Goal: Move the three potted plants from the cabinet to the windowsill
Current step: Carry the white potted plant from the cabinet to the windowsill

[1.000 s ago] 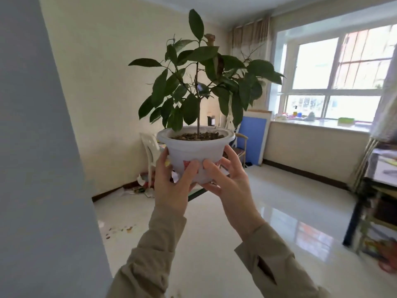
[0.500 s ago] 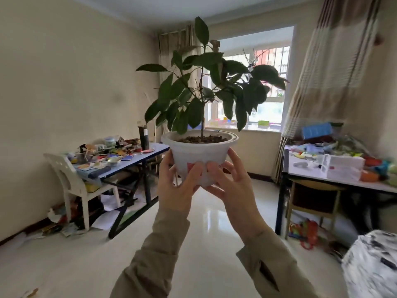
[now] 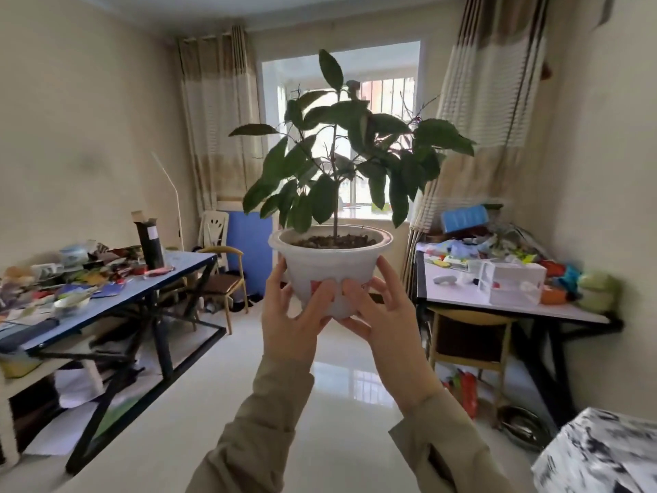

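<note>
A potted plant (image 3: 329, 259) with dark green leaves and a thin stem grows upright in a white plastic pot with a red mark. I hold it out at chest height in mid-room. My left hand (image 3: 289, 316) cups the pot's lower left side, and my right hand (image 3: 382, 314) cups its lower right. The windowsill (image 3: 357, 217) lies straight ahead, far behind the leaves, under a bright window. No cabinet or other potted plants are in view.
A cluttered blue table (image 3: 117, 297) stands at the left with chairs (image 3: 222, 275) behind it. A white table (image 3: 497, 300) piled with boxes and toys stands at the right. A blue board (image 3: 249, 250) leans below the window. Glossy open floor (image 3: 337, 403) runs between the tables. A patterned object (image 3: 601, 453) sits bottom right.
The view has swung right from a wall corner to face the window. Both hands have kept the same hold on the pot, which has stayed upright.
</note>
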